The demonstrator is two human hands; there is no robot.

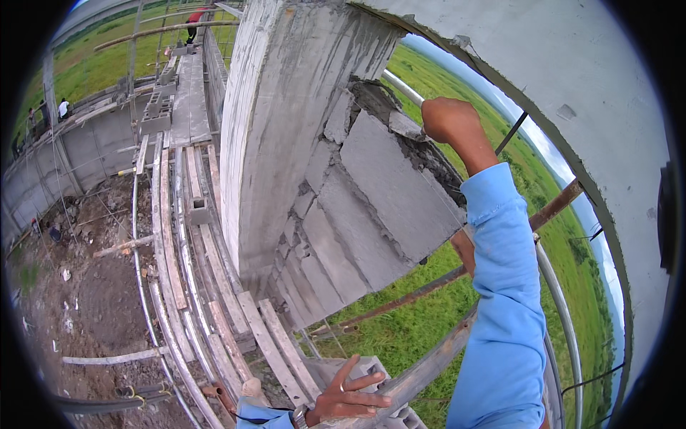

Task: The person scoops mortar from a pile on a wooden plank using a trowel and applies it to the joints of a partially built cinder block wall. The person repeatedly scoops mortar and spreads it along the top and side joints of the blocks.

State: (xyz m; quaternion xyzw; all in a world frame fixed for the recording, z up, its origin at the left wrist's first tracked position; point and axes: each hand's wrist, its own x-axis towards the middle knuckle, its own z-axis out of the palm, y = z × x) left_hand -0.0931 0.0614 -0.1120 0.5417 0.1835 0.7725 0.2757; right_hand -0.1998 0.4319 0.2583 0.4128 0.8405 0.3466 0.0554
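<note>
My right hand [451, 123] is raised beside the top of the block wall, its fingers closed around a grey metal pipe [404, 87]. Behind my wrist and blue sleeve the pipe is hidden. Low in the view, my left hand [350, 399] spreads its fingers, a ring and a watch showing. It seems to lie against a thick weathered pole [432, 363], though contact is hard to judge; nothing shows in its grasp. Between the hands stands the grey block wall [368, 222], with rough mortar [432, 161] along its broken upper edge.
A tall concrete column [268, 136] adjoins the wall. Narrow scaffold planks [171, 250] run left of it above rubble ground [86, 272]. Hollow blocks [156, 114] stand on a far walkway, with people beyond. A concrete beam [572, 71] overhangs the right side; grass lies below.
</note>
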